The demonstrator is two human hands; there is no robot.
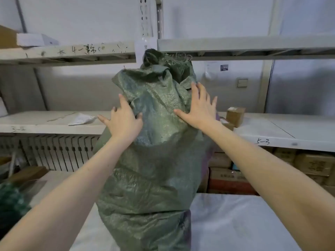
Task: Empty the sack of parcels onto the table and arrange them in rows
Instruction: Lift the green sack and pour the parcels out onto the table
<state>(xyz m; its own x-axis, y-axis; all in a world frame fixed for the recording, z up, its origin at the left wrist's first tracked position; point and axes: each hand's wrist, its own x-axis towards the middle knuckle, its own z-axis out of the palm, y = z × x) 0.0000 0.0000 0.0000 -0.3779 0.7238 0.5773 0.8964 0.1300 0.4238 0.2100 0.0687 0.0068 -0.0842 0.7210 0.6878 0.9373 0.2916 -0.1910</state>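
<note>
The left arm (pixel 72 196) and the right arm (pixel 262 169) are bare and reach forward and upward. The left hand (pixel 123 122) is flat with spread fingers (pixel 121 101); the right hand (pixel 198 109), slightly higher, is flat too.

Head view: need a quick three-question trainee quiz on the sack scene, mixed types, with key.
1. True or false: the green sack lies flat on the table.
2. Pick one: the right hand is A) spread open against the sack, B) clenched in a fist, C) out of view.
3. Short answer: what does the left hand press on?
Key: 1 false, it stands upright; 2 A; 3 the sack.
</note>
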